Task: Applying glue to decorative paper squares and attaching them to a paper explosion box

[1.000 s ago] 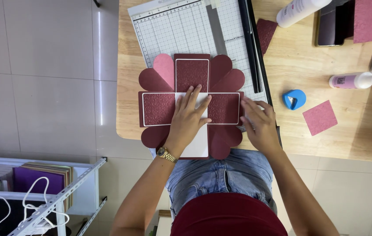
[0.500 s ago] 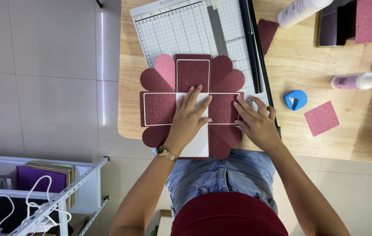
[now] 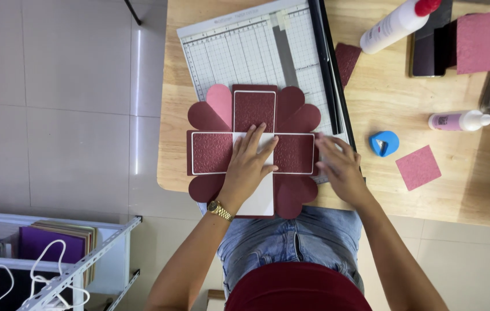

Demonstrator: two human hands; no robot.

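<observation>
Two hands are at work low in the centre of my frame. My left hand [image 3: 249, 163], a gold wristwatch [image 3: 220, 209] on its wrist, lies flat with fingers spread on the white square middle of the unfolded maroon paper card with heart-shaped flaps [image 3: 253, 147], pressing and clasping nothing. My right hand [image 3: 340, 166] rests open on the card's right edge, fingers loosely bent, gripping nothing. The card lies on the near edge of the light wooden table [image 3: 475, 190], overlapping the white gridded paper trimmer [image 3: 256, 52] behind it. Right of centre sit a small blue corner punch [image 3: 384, 143] and a loose pink textured paper square [image 3: 418, 167]. Further up right, a white glue bottle with a pink label [image 3: 463, 121] lies on its side; a larger white bottle with a red cap [image 3: 397, 23] is at the top edge.
</observation>
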